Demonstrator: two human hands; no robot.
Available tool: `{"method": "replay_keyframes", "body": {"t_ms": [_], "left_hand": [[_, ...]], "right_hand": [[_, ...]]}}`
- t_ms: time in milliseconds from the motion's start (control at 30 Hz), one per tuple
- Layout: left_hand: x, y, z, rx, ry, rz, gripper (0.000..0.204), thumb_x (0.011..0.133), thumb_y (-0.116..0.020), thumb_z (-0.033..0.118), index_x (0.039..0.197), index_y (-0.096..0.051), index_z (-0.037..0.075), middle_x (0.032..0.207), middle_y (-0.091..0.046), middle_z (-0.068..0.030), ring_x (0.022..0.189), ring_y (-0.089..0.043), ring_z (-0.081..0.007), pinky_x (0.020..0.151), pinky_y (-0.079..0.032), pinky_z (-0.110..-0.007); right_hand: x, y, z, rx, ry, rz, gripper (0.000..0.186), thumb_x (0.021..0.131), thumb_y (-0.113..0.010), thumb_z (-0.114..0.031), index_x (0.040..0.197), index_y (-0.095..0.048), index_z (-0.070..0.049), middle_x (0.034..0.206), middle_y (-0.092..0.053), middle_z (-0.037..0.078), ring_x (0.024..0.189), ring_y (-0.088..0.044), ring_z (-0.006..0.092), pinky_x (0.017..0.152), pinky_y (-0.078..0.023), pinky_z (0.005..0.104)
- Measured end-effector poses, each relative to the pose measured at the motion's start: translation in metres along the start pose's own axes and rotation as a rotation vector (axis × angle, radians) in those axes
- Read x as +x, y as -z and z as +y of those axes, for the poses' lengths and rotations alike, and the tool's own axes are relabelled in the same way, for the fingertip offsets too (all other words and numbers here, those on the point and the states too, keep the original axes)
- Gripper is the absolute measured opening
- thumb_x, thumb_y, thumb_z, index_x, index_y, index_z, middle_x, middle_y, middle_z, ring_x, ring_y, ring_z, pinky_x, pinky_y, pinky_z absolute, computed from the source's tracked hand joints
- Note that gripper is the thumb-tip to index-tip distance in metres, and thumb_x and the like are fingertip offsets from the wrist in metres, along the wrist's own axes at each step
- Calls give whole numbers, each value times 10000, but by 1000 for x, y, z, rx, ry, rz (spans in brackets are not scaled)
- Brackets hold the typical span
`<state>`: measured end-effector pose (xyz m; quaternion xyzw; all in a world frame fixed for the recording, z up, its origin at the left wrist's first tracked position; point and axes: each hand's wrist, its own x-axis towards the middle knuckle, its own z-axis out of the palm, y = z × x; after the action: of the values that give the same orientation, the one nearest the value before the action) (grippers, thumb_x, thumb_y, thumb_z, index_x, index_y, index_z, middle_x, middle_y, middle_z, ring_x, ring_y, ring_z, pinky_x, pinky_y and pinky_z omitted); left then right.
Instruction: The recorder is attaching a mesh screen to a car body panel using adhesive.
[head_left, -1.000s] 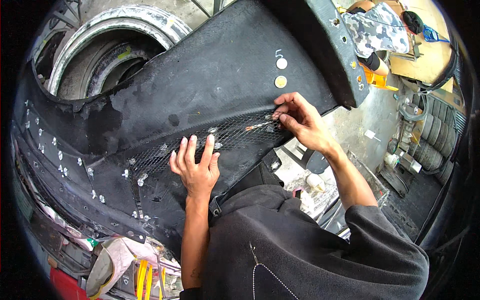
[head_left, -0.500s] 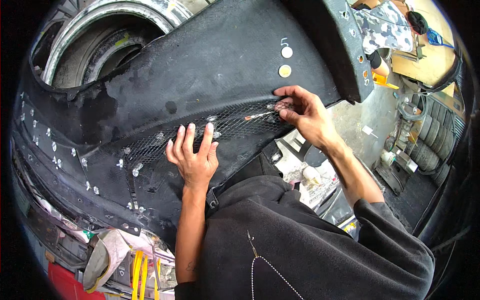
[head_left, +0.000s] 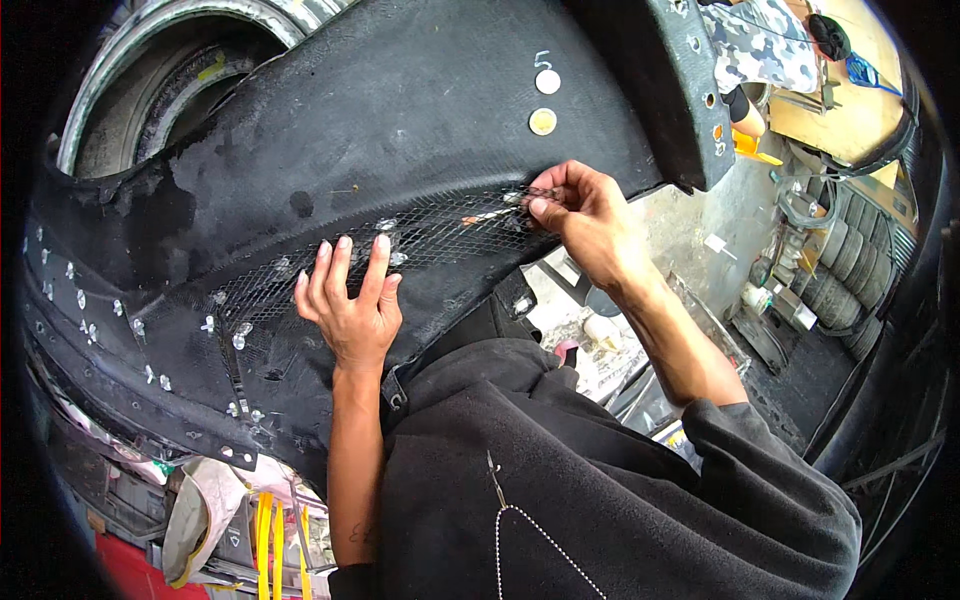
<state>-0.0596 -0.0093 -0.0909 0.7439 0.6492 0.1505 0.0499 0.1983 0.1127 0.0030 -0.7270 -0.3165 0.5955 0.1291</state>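
A strip of black diamond mesh (head_left: 440,232) lies along a recess in a large black molded panel (head_left: 300,150). My left hand (head_left: 352,310) rests on the mesh, fingers spread and fingertips pressing its middle part. At the strip's right end, my right hand (head_left: 590,222) pinches the mesh edge between thumb and fingers. Through the mesh, clear glue-like blobs (head_left: 388,226) and a small orange and white mark (head_left: 472,219) show. More of these blobs (head_left: 239,336) dot the panel around the left end of the strip.
Two round discs (head_left: 542,121) sit on the panel above my right hand. A large ring-shaped part (head_left: 85,120) stands at the far left. Beyond the panel, another person in a camouflage garment (head_left: 765,45) is near a wooden board (head_left: 850,95). Coiled hoses (head_left: 835,290) lie at right.
The panel, mesh and both hands appear shifted a little left in the view. My right fingers have closed together on the mesh end; my left hand stays flat on the mesh.
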Motion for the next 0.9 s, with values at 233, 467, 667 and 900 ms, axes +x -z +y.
{"method": "replay_keyframes", "body": {"t_ms": [233, 467, 667, 900], "left_hand": [[-3, 1, -1, 3, 15, -13, 387, 1027, -482, 467, 1316, -660, 281, 1403, -512, -54, 1350, -429, -260, 1114, -259, -522], [0, 1, 3, -26, 14, -17, 349, 1010, -526, 451, 1293, -677, 312, 1417, -493, -57, 1362, -416, -268, 1122, -246, -532], [1, 4, 4, -16, 16, -29, 339, 1017, -505, 467, 1276, -685, 342, 1418, -481, -65, 1369, -401, -274, 1130, -227, -541], [2, 6, 4, -26, 31, -48, 330, 1016, -506, 470, 1271, -686, 361, 1419, -471, -62, 1365, -398, -269, 1130, -223, -539]], "right_hand": [[-4, 3, -3, 59, 8, -75, 80, 948, -661, -30, 1009, -616, -8, 873, -676, 10, 802, -619, 72, 764, -497, 210], [7, 9, 1, -120, 5, -86, 41, 947, -653, -13, 970, -619, -19, 851, -661, 0, 791, -610, 62, 742, -488, 204], [10, 11, 5, 122, -30, -126, 32, 929, -664, -21, 949, -641, -10, 809, -670, 16, 749, -609, 80, 697, -487, 220], [12, 4, 6, 167, -79, -87, 40, 928, -655, -5, 957, -629, 4, 807, -667, 21, 733, -613, 84, 686, -486, 217]]}}
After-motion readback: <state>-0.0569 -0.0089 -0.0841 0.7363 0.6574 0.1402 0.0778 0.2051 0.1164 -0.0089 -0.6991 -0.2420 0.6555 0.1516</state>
